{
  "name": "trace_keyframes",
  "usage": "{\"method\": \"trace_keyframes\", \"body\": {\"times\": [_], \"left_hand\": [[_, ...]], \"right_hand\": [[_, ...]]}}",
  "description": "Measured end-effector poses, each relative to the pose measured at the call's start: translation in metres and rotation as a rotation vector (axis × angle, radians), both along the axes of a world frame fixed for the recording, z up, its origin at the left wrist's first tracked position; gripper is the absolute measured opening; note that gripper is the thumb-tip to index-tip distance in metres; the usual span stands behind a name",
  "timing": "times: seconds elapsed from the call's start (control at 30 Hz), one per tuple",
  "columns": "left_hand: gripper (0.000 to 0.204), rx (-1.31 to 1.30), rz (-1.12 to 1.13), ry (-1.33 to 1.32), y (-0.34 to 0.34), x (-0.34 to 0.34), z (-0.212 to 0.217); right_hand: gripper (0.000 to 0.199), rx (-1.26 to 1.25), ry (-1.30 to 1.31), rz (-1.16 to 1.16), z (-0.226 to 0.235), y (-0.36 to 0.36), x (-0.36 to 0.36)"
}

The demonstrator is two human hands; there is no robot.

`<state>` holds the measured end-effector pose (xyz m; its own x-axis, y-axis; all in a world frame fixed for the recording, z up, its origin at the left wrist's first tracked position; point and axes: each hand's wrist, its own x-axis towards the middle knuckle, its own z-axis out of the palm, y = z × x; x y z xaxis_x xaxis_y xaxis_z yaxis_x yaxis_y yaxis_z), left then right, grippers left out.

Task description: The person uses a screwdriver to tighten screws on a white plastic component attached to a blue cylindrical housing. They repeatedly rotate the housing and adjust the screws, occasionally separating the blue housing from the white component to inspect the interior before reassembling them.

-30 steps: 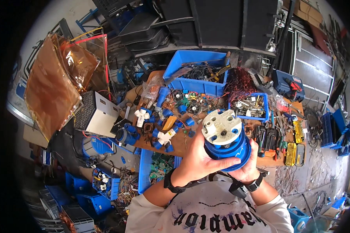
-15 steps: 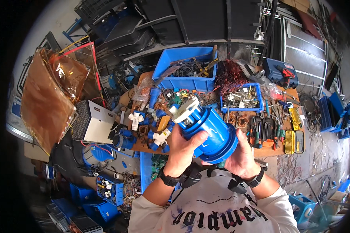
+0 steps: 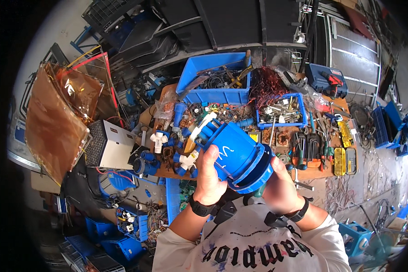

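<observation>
A blue plastic cylindrical housing (image 3: 235, 152) with a white fitting (image 3: 203, 127) on its upper left end is held tilted above the bench's front edge. My left hand (image 3: 209, 179) is wrapped round its left side, thumb up along the wall. My right hand (image 3: 281, 188), partly blurred, is closed at the flanged lower right end, where a dark opening shows under the rim. A thin metal shaft (image 3: 272, 129) rises behind the housing, in line with a green handle end at my right palm; it looks like a screwdriver in that hand.
On the wooden bench stand a large blue bin (image 3: 217, 95) of scrap and a blue tray (image 3: 282, 123) of metal parts. Hand tools and a yellow bit case (image 3: 339, 161) lie right. White and blue fittings (image 3: 158, 141) lie left, near a white box (image 3: 115, 147).
The housing has turned in my hands, so its side markings and the opening under its flange show. The white end has moved left. More of the metal shaft is visible beside it.
</observation>
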<state>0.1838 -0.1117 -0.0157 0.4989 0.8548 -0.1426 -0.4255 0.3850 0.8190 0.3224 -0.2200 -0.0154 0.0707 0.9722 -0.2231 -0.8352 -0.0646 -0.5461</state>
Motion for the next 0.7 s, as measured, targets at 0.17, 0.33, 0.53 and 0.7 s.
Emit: {"method": "trace_keyframes", "body": {"times": [0.17, 0.33, 0.53, 0.7], "left_hand": [[0.070, 0.036, -0.018, -0.019, 0.006, -0.001, 0.006], [0.066, 0.087, 0.017, 0.024, -0.004, 0.000, 0.018], [0.069, -0.119, 0.016, -0.112, 0.010, 0.000, 0.029], [0.069, -0.335, -0.114, -0.296, 0.020, -0.009, 0.021]], "right_hand": [[0.086, 0.063, -0.264, -0.118, 0.005, 0.003, 0.007], [0.081, 0.113, -0.664, -0.198, 0.015, 0.003, 0.005], [0.094, 0.188, -0.775, -0.173, 0.016, -0.013, 0.011], [0.093, 0.321, -0.559, -0.114, 0.010, -0.017, 0.021]]}}
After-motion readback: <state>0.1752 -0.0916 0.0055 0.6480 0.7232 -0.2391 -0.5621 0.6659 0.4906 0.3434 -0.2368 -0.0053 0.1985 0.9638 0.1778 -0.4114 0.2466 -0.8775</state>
